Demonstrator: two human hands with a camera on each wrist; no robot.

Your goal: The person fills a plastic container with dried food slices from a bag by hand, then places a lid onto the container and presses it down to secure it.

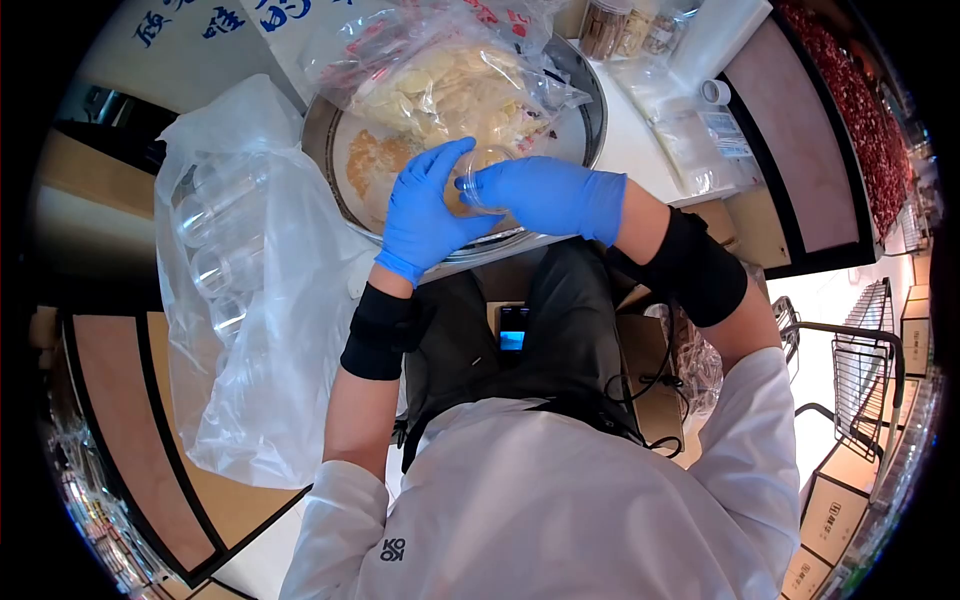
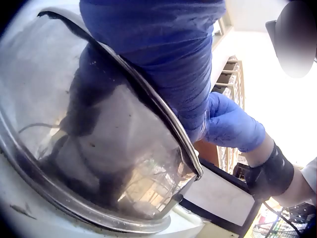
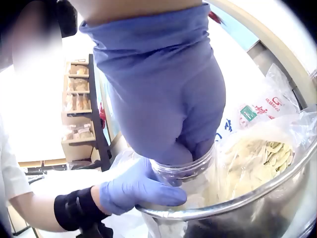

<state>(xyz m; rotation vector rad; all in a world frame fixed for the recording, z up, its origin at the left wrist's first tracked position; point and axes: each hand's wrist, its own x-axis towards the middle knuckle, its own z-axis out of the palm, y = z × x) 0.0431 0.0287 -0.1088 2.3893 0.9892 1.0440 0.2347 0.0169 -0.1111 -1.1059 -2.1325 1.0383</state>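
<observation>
Over the near side of a round metal basin (image 1: 322,165), both blue-gloved hands meet at a clear plastic jar (image 1: 490,160). My left hand (image 1: 428,215) grips the jar from its left side, thumb and fingers spread round it. My right hand (image 1: 560,197) reaches into the jar's mouth, as the right wrist view shows at the jar's threaded rim (image 3: 190,168); its fingertips are hidden inside. Behind the jar, a clear bag of pale, thin dried slices (image 1: 425,95) lies in the basin. Small orange-tan pieces (image 1: 375,160) lie at the basin's left side.
On the left hangs a large translucent bag (image 1: 250,330) holding several clear jars (image 1: 225,265). Filled jars (image 1: 605,28) stand at the back right, beside clear packaging bags (image 1: 685,145). A phone-like device (image 1: 513,330) sits between the person's legs. A wire basket (image 1: 862,350) is at right.
</observation>
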